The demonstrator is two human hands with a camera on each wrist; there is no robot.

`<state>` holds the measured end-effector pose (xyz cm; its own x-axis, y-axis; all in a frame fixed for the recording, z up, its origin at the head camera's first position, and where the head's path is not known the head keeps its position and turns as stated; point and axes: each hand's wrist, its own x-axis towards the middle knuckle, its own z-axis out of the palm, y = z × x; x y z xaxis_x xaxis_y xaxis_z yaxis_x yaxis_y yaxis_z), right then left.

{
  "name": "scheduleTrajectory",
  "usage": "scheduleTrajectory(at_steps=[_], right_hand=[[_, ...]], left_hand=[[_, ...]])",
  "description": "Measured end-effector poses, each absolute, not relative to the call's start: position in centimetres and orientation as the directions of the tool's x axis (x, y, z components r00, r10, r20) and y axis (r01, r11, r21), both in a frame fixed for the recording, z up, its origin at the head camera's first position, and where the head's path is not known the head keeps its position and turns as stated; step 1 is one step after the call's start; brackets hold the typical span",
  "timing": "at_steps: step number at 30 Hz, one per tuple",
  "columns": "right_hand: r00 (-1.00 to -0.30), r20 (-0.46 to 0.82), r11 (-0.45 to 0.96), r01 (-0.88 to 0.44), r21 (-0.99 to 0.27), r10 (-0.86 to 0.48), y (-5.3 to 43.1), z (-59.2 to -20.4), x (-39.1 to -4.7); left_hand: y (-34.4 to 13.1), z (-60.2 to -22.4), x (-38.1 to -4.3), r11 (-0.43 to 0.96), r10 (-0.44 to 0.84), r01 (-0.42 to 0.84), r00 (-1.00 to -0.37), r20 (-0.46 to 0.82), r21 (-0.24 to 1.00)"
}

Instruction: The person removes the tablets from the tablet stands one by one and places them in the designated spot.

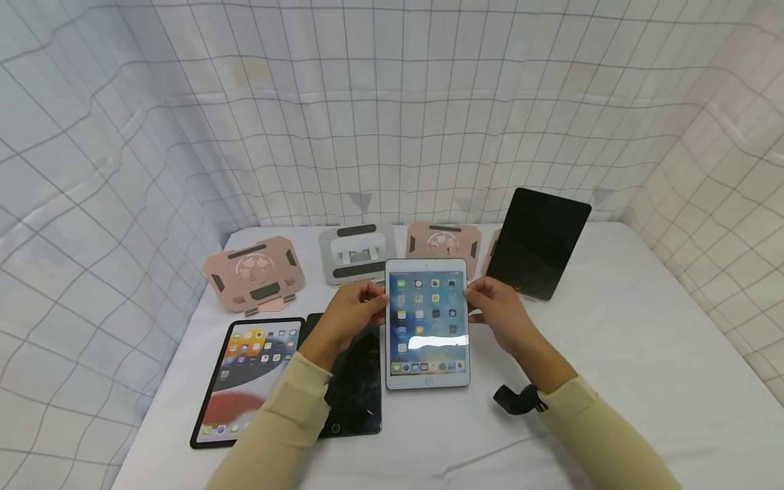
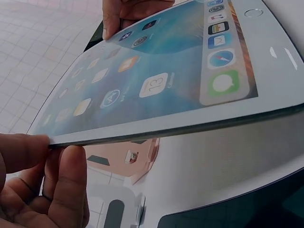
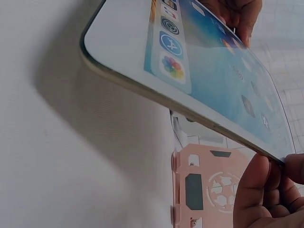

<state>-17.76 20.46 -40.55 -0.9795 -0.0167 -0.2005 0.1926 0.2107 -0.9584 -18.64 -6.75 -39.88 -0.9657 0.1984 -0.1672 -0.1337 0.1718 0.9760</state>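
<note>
A white tablet with a lit screen of app icons is held above the white table, its home button edge nearest the person. My left hand pinches its left edge between thumb and fingers. On the opposite edge my right hand pinches it the same way. In the left wrist view the left hand grips the thin rim, thumb on top and fingers beneath. The right wrist view has the right hand holding the other rim, with a shadow below the raised tablet.
A lit black-framed tablet and a dark tablet lie at the left. Behind stand a pink stand, a grey stand and another pink stand. A dark tablet leans on a pink stand at the right. Checked curtains surround the table.
</note>
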Motion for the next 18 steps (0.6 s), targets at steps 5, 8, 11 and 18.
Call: scheduleTrajectory(at_steps=[5,8,11,18], right_hand=[[-0.978,-0.205,0.219,0.192,-0.957,-0.038,20.29,-40.85,-17.43],[-0.975,-0.217,0.221,0.202,-0.954,-0.048,20.19,-40.99,-17.30],[-0.971,-0.233,0.224,0.215,-0.950,-0.056,20.14,-41.10,-17.21],[-0.963,-0.262,0.236,0.241,-0.942,-0.063,20.12,-41.49,-16.99]], left_hand=[[-7.03,-40.37,-18.54,0.152,0.225,-0.171,-0.953,-0.202,0.974],[-7.24,-40.65,-18.44,0.145,0.246,-0.186,-0.945,-0.217,0.972],[-7.39,-40.83,-18.32,0.155,0.253,-0.196,-0.940,-0.230,0.968],[-7.55,-40.88,-17.91,0.169,0.250,-0.224,-0.932,-0.262,0.960]])
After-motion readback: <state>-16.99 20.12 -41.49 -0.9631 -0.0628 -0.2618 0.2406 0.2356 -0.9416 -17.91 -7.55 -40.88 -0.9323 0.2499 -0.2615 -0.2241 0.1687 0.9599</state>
